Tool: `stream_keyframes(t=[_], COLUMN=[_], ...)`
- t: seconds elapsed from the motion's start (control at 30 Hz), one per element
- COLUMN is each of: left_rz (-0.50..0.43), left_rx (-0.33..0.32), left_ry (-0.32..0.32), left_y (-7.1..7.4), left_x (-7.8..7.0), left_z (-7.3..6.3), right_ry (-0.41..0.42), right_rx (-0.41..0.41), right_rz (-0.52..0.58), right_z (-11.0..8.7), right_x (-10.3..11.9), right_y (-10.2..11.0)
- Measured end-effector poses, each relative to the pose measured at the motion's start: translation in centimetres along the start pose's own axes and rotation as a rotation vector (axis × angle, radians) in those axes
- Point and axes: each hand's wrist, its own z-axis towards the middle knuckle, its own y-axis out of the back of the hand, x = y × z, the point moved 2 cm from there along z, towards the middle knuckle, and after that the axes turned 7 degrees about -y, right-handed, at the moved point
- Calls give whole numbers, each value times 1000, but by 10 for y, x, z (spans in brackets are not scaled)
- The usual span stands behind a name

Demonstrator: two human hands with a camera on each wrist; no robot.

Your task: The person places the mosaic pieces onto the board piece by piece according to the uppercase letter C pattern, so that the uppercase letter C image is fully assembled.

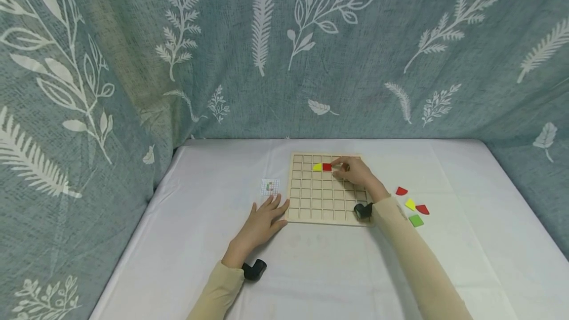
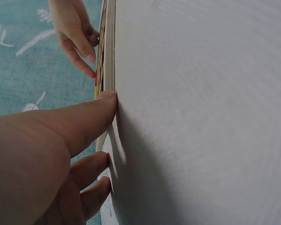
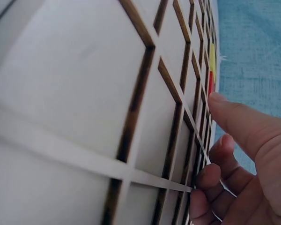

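Observation:
A wooden grid board (image 1: 311, 199) lies flat on the white-covered table. In one of its upper rows sit a yellow quarter-round piece (image 1: 317, 167) and, right beside it, a red square piece (image 1: 327, 167). My right hand (image 1: 353, 172) is over the board, one fingertip right at the red square's edge; its other fingers are bent loosely with nothing between them in the right wrist view. My left hand (image 1: 260, 223) rests on the table with fingers spread, thumb and index at the board's lower left edge. Just above its fingertips lies a small printed grid card (image 1: 269, 187).
Right of the board lie loose pieces: a red quarter-round (image 1: 401, 191), a yellow one (image 1: 410, 204), another red one (image 1: 423, 209) and a green square (image 1: 416, 220). A leaf-patterned curtain (image 1: 284, 102) hangs behind the table. Each wrist wears a black camera.

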Motion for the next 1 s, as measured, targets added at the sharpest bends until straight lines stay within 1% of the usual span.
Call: stream_keyframes(t=[0.17, 0.37, 0.63, 1.0], left_rz=[-3, 0, 2, -7], left_rx=[-2, -2, -7, -2], left_ry=[1, 2, 1, -3], left_y=[-1, -1, 0, 0], left_x=[0, 1, 2, 0], left_z=[-2, -2, -3, -3], right_ry=[8, 43, 58, 84], right_rx=[12, 10, -30, -94], right_rz=[18, 48, 88, 55], right_z=[-5, -11, -23, -43], right_x=[1, -1, -6, -9], right_y=[1, 6, 18, 31])
